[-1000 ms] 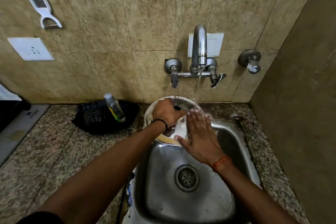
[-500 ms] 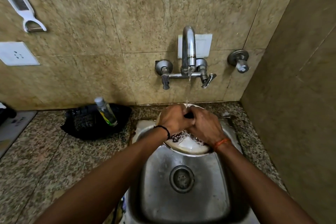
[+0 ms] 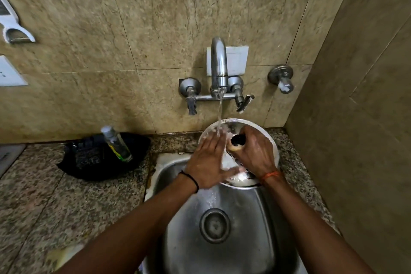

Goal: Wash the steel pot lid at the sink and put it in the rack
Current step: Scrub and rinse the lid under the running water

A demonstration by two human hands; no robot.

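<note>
Lid (image 3: 255, 128) knob in right hand (image 3: 253, 153) grip; left hand (image 3: 208, 163) flat; no writing legible.

Dim warm light, wide-angle edge bending, slight motion blur

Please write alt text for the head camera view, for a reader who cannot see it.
Two hands wash a steel pot lid under the running tap over a steel sink: the right hand grips its black knob, and the left hand rubs it flat.

round steel pot lid (image 3: 265, 134), black knob, soapy, tilted over sink (image 3: 222, 258) back edge
</note>
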